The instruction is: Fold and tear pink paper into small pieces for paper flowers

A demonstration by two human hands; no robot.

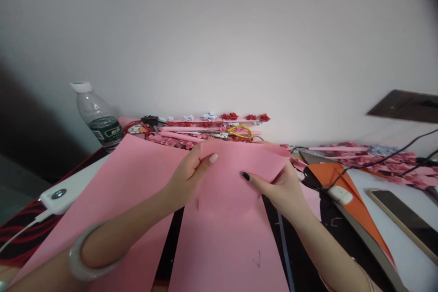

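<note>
My left hand (188,175) and my right hand (285,189) grip a sheet of pink paper (227,164) from its two sides, thumbs on the near face and the other fingers hidden behind. The sheet is raised and bowed, its right edge curling. Below it lies a long pink strip (226,255) with a small pen mark; whether the two are joined I cannot tell. Under my left forearm spreads a large pink sheet (140,178).
Along the wall lie paper flowers (208,117) and yellow-handled scissors (241,132). At left stand a water bottle (102,121) and a white power bank (63,194) with a cable. On the right are orange paper (328,173), a white plug (340,195) and a phone (407,219).
</note>
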